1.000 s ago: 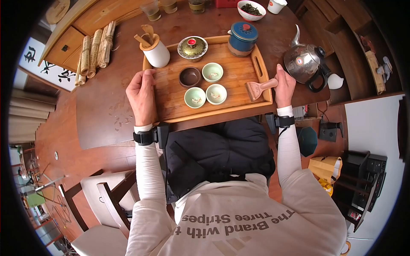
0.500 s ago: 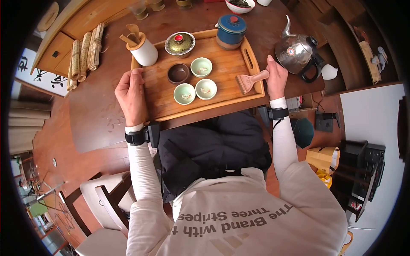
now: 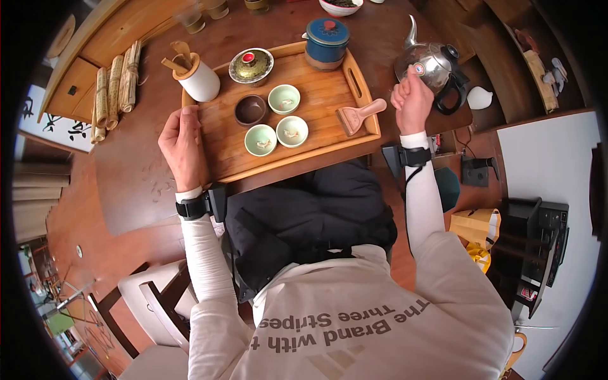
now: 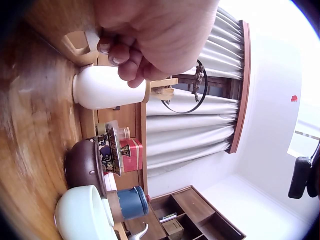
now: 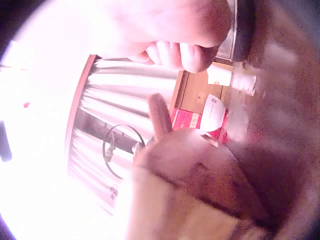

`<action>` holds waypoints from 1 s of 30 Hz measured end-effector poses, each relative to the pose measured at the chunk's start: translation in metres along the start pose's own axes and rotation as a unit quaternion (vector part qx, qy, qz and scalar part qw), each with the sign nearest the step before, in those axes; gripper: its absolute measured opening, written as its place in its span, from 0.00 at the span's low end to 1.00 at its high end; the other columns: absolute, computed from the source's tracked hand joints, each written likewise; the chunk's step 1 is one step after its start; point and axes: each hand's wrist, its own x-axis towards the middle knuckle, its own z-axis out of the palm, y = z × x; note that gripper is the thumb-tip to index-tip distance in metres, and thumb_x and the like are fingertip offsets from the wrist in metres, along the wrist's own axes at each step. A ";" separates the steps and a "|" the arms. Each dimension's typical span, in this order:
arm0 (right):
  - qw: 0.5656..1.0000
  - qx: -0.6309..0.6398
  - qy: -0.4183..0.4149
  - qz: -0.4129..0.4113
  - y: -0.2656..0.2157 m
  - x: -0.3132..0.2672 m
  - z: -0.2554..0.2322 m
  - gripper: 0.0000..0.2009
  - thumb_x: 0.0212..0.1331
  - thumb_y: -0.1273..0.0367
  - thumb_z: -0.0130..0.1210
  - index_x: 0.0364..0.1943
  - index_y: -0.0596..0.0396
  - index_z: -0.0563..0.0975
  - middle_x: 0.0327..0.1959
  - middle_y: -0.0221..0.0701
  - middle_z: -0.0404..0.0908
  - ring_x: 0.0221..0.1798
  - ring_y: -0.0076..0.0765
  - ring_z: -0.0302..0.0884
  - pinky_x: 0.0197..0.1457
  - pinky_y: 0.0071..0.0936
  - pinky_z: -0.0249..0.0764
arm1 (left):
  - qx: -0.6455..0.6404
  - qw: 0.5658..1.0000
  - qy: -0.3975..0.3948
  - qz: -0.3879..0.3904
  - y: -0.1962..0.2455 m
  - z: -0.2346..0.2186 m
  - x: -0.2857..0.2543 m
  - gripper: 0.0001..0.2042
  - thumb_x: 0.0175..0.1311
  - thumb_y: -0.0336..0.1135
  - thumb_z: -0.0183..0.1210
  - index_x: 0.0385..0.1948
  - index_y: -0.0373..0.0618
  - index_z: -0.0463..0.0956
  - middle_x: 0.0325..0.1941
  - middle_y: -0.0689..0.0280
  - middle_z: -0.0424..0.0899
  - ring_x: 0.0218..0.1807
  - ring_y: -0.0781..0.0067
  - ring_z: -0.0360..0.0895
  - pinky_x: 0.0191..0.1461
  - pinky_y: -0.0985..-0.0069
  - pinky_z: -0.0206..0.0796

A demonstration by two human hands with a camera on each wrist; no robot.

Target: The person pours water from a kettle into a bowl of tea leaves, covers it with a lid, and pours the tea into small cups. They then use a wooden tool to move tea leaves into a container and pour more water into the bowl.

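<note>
My left hand point(image 3: 180, 145) rests beside the wooden tray's point(image 3: 304, 149) left edge, fingers loosely curled, thumb over the rim. In the left wrist view those curled fingers hang near the tray's handle slot and a white tool holder point(image 4: 107, 87). My right hand point(image 3: 415, 104) is off the tray, loosely curled and holding nothing, in front of the steel kettle point(image 3: 430, 60), overlapping its body in this view. A flat-headed brush point(image 3: 361, 116) lies across the tray's right front corner. Several small cups stand mid-tray: a dark brown cup point(image 3: 251, 110) and pale green ones point(image 3: 284, 99).
A lidded patterned bowl point(image 3: 251, 66) and a blue lidded pot point(image 3: 327, 43) stand along the tray's back. Bamboo scrolls point(image 3: 114, 88) lie on the table at left. At the back are glasses point(image 3: 193, 22) and a bowl of dark leaves point(image 3: 341, 6). A chair point(image 3: 155, 304) stands at left.
My right hand has left the tray's right side and moved towards the kettle. My left hand stays by the left edge. The whole scene has shifted left in the head view.
</note>
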 end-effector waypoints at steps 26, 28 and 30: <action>0.996 -0.087 -0.014 -0.005 0.028 -0.004 -0.015 0.25 0.74 0.60 0.54 0.16 0.46 0.62 0.13 0.19 0.58 0.15 0.16 0.51 0.18 0.21 0.46 | 0.061 0.998 -0.005 0.021 -0.005 -0.008 0.003 0.15 0.77 0.41 0.57 0.43 0.35 0.83 0.29 0.77 0.75 0.30 0.89 0.64 0.32 0.87 0.54; 0.996 -0.089 -0.011 -0.005 0.028 -0.004 -0.015 0.25 0.74 0.60 0.55 0.16 0.46 0.63 0.14 0.19 0.58 0.15 0.16 0.51 0.18 0.21 0.46 | 0.051 0.998 -0.006 0.022 -0.006 -0.008 0.002 0.15 0.77 0.41 0.57 0.43 0.36 0.83 0.29 0.77 0.75 0.30 0.89 0.64 0.32 0.87 0.54; 0.995 -0.098 -0.013 0.002 0.027 -0.005 -0.014 0.25 0.74 0.60 0.55 0.16 0.47 0.63 0.14 0.18 0.58 0.15 0.16 0.51 0.19 0.21 0.46 | 0.040 0.999 -0.006 0.023 -0.007 -0.007 0.003 0.15 0.77 0.41 0.58 0.43 0.36 0.83 0.29 0.77 0.75 0.30 0.89 0.64 0.32 0.87 0.54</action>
